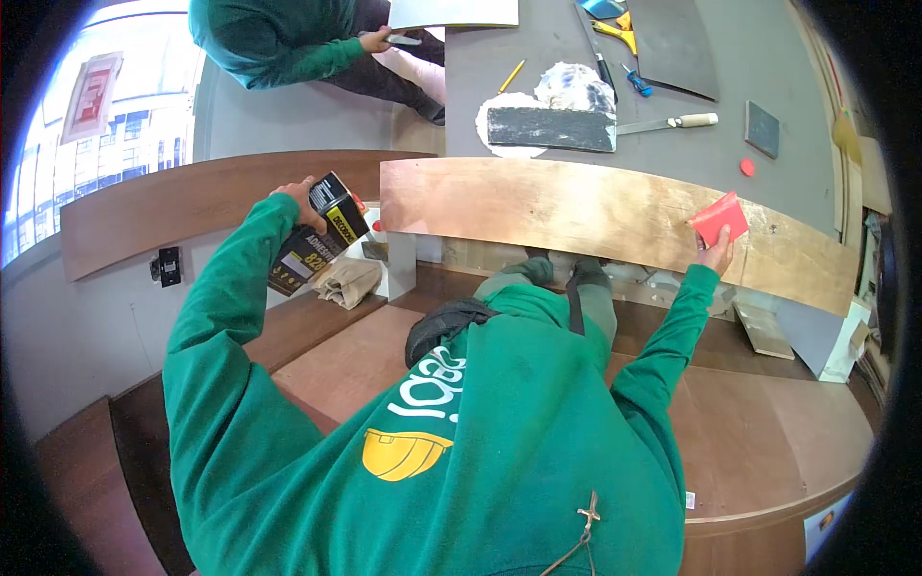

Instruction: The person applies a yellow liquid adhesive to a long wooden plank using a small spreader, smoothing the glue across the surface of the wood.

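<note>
My left hand [305, 204] is closed on a black rectangular adhesive can [322, 240] with yellow markings. It is tilted, its upper end leaning right toward the left end of a long wooden board [576, 204]. My right hand [715, 254] grips a flat red spreader [720, 219] over the right part of that board. Parts of the board's surface look shiny and wet. On the grey table beyond lies a small round red cap [747, 167].
Beyond the board are a black-faced block [552, 129], a long blade with a pale handle [696, 121], a pencil [512, 76] and a yellow-handled tool [617, 36]. A crumpled brown bag [348, 281] sits below the can. Another person [288, 43] in green works at the upper left.
</note>
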`<action>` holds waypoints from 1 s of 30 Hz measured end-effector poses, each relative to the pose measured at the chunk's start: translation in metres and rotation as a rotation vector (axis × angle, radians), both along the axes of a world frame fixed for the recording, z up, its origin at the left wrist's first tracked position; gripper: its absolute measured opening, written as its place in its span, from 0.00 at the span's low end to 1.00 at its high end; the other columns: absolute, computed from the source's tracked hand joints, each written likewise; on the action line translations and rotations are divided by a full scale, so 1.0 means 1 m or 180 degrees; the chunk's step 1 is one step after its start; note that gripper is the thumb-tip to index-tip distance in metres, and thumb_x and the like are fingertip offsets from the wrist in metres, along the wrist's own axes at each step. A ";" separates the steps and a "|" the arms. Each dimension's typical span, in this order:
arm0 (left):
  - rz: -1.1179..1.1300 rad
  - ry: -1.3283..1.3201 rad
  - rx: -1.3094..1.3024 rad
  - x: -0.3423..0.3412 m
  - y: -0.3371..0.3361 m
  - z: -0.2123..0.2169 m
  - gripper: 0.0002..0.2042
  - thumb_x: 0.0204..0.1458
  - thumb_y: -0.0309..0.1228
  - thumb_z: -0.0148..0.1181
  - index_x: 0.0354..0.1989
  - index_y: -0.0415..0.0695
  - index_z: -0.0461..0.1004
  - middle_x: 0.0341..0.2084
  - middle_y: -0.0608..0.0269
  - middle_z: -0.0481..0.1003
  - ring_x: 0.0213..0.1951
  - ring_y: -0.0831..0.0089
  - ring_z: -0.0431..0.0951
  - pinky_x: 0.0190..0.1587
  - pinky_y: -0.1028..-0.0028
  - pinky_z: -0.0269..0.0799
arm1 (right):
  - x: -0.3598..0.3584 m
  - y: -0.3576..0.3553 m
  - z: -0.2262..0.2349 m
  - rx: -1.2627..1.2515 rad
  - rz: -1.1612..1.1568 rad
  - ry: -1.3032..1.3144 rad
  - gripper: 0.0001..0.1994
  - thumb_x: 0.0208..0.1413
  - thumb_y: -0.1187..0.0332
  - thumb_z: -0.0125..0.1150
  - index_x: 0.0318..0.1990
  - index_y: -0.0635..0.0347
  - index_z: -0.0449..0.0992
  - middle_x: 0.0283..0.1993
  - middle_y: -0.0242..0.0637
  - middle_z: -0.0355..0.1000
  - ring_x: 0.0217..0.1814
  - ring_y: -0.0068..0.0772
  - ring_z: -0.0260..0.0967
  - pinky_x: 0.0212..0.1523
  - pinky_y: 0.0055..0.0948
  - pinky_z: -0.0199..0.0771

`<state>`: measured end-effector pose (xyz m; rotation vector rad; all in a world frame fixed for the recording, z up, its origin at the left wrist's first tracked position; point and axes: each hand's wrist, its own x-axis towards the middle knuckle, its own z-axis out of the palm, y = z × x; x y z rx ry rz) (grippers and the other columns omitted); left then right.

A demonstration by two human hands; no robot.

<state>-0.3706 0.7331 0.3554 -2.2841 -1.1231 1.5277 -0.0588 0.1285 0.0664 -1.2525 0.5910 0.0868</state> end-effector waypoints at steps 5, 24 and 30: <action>0.0082 0.0031 0.0013 0.009 -0.010 0.005 0.59 0.19 0.48 0.75 0.67 0.46 0.51 0.48 0.45 0.73 0.51 0.52 0.74 0.54 0.61 0.70 | 0.001 -0.007 0.003 -0.0075 0.0064 0.0064 0.21 0.59 0.56 0.55 0.54 0.57 0.69 0.46 0.37 0.72 0.43 0.32 0.73 0.38 0.33 0.79; 0.0067 0.0159 0.0125 0.011 -0.019 0.022 0.62 0.17 0.49 0.75 0.67 0.42 0.49 0.49 0.44 0.72 0.52 0.52 0.73 0.55 0.64 0.70 | 0.002 -0.030 -0.011 -0.0054 0.0380 0.0018 0.22 0.60 0.53 0.53 0.55 0.58 0.67 0.46 0.37 0.71 0.43 0.31 0.72 0.39 0.31 0.77; -0.0047 0.0139 0.0186 0.006 -0.022 0.022 0.59 0.17 0.49 0.76 0.66 0.44 0.52 0.48 0.45 0.73 0.52 0.52 0.74 0.54 0.63 0.70 | -0.004 -0.034 -0.020 0.0061 0.0405 0.0086 0.23 0.58 0.54 0.55 0.56 0.57 0.67 0.49 0.38 0.70 0.47 0.34 0.70 0.42 0.35 0.76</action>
